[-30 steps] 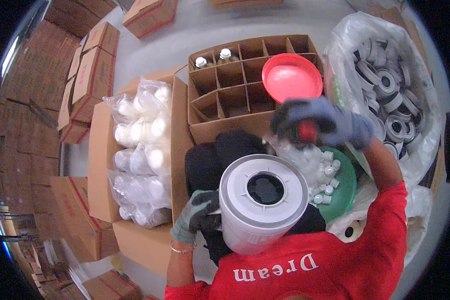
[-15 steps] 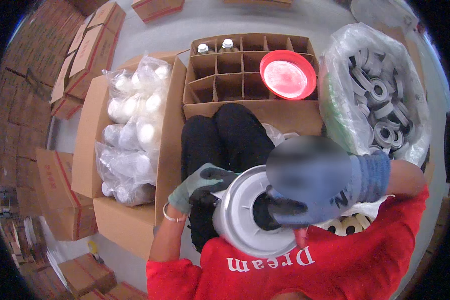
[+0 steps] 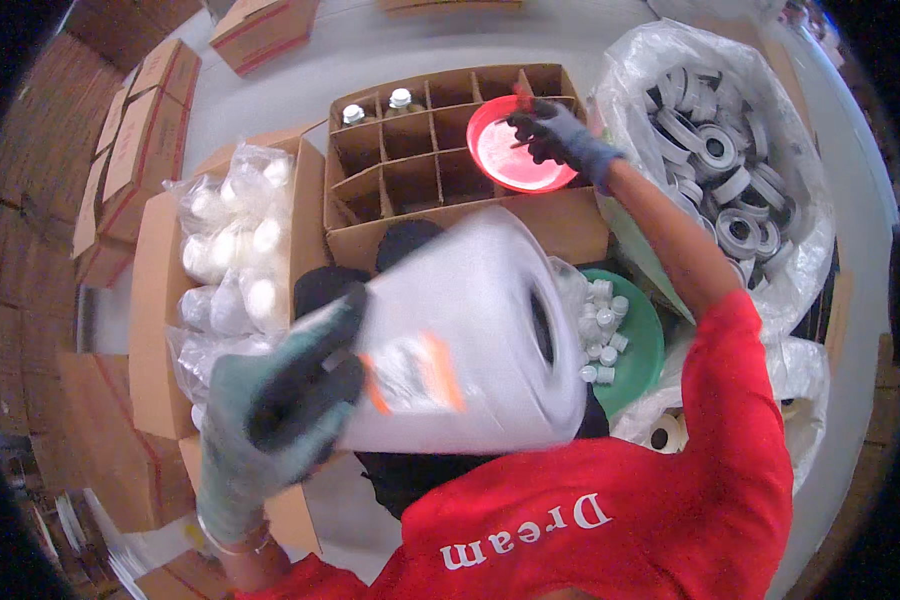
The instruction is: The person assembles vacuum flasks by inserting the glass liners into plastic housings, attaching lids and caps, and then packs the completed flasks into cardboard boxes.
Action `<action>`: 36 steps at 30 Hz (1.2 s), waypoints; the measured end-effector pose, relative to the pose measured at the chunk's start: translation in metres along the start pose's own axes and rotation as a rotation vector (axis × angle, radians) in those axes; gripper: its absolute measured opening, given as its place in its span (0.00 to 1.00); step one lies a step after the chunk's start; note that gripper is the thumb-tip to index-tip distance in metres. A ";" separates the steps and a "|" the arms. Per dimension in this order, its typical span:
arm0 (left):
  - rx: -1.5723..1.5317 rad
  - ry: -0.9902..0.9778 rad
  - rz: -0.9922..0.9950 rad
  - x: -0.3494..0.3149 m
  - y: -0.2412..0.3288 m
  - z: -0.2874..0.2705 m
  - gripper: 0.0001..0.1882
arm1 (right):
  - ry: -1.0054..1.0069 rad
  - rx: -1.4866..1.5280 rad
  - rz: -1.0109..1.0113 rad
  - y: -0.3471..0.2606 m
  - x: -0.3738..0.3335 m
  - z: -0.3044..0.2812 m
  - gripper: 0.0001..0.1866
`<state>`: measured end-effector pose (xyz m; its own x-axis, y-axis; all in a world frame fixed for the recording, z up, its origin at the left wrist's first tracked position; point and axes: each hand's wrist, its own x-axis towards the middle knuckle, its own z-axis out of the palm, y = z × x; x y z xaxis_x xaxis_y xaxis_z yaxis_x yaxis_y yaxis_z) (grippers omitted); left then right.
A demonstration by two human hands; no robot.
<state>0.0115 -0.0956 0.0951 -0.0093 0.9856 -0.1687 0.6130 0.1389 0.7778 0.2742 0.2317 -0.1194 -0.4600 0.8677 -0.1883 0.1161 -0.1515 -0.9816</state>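
Note:
A large white hollow cylinder [image 3: 440, 370] with an orange-and-white label lies tipped across my lap, its ring-shaped end with a dark opening facing right. Closed at its left end is my left hand [image 3: 280, 410], in a green and dark-grey glove; the exact part it grips is blurred. My right hand [image 3: 560, 140], in a blue-grey glove with dark fingers, reaches over a shallow red dish [image 3: 482, 165] at its right rim, fingers apart. That dish rests on a divided cardboard box [image 3: 470, 220]. I cannot make out anything between the right fingers.
Two white-capped bottles [image 3: 400, 98] stand in the divided box. At left, an open carton [image 3: 160, 300] holds bagged white bottles [image 3: 228, 250]. A green basin [image 3: 650, 365] with small white caps [image 3: 602, 330] sits right of my lap, below a plastic bag of grey rings [image 3: 735, 190].
My right hand has left the cylinder's opening and reached forward to the red dish. The cylinder has been raised and turned by my left hand, showing its label.

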 end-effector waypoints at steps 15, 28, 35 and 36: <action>0.459 0.103 0.666 0.011 -0.046 0.008 0.24 | -0.014 -0.964 -0.107 0.174 -0.066 0.025 0.19; -0.419 1.205 -0.453 -0.146 -0.379 0.006 0.18 | -0.104 -1.080 0.362 0.255 -0.111 -0.045 0.28; 1.274 0.449 -1.138 -0.184 -0.471 -0.031 0.24 | -0.005 -1.458 0.457 0.224 -0.090 -0.092 0.26; 1.050 0.354 -1.260 -0.186 -0.474 -0.042 0.23 | 0.009 -1.364 0.402 0.218 -0.081 -0.090 0.23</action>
<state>-0.3101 -0.3404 -0.2170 -0.9478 0.3085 -0.0803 0.3093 0.8289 -0.4661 0.4156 0.1710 -0.3149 -0.1877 0.8793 -0.4377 0.9820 0.1783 -0.0628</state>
